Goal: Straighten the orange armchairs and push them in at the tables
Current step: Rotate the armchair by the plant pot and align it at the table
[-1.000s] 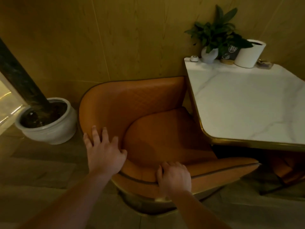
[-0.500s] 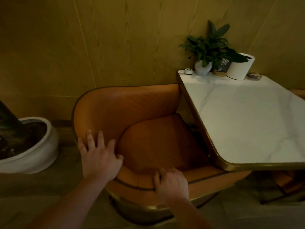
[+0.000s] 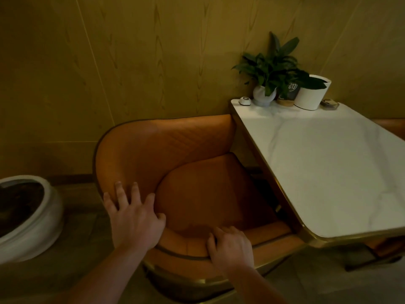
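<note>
The orange armchair (image 3: 175, 145) stands between the wood-panelled wall (image 3: 131, 62) and the person. Its open front faces the marble worktop (image 3: 328, 172), and the right part of its seat and its near arm are tucked beneath the worktop's gold-trimmed edge. In the dim light I cannot tell whether the arm touches the underside.

The left grip (image 3: 135, 220), a bare hand, lies flat on the curved backrest with its fingers spread over the rim. The right grip (image 3: 232, 246) sits on the near rim, with its fingers curled over the piped edge and holding it.

At the worktop's far end, against the wall, are a leafy plant (image 3: 271, 66), a white pot (image 3: 311, 95), a small dark number sign (image 3: 292, 91) and a white button (image 3: 244, 101). A large white planter (image 3: 28, 216) sits on the floor left of the chair.
</note>
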The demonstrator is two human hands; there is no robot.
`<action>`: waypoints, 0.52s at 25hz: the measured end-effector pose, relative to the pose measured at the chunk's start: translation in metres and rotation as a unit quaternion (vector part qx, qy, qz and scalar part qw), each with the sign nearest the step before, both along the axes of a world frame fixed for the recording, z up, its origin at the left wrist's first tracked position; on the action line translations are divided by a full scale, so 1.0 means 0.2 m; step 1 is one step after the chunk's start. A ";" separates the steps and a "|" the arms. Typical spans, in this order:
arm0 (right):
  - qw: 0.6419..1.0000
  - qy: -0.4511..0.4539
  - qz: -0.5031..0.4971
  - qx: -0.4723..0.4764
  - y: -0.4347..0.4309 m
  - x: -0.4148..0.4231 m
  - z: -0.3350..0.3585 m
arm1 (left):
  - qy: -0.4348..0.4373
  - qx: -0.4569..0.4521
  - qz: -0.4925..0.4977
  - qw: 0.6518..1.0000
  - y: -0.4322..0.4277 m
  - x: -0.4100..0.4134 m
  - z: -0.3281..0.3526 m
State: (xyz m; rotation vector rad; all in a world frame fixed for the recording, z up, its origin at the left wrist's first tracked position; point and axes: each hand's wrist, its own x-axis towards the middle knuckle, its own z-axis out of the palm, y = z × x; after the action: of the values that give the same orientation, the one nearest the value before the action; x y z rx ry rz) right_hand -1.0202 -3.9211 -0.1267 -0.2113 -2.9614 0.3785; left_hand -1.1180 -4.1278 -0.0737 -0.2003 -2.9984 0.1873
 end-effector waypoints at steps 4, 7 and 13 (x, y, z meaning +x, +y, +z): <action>1.000 0.002 -0.009 0.003 0.01 -0.07 -0.01 | -0.014 -0.001 0.008 1.000 0.00 -0.08 0.01; 1.000 -0.011 -0.023 0.009 0.01 -0.08 -0.02 | -0.041 -0.009 0.014 0.999 0.02 -0.08 0.03; 0.998 -0.063 -0.022 -0.017 0.02 -0.11 -0.01 | -0.098 -0.043 0.016 0.994 0.03 -0.08 0.08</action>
State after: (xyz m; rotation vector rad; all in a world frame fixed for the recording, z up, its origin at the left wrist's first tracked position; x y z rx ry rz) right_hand -1.0418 -3.9174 -0.1285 -0.3157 -3.0691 0.4258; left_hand -1.1330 -4.1222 -0.0575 -0.1894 -3.1933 0.3176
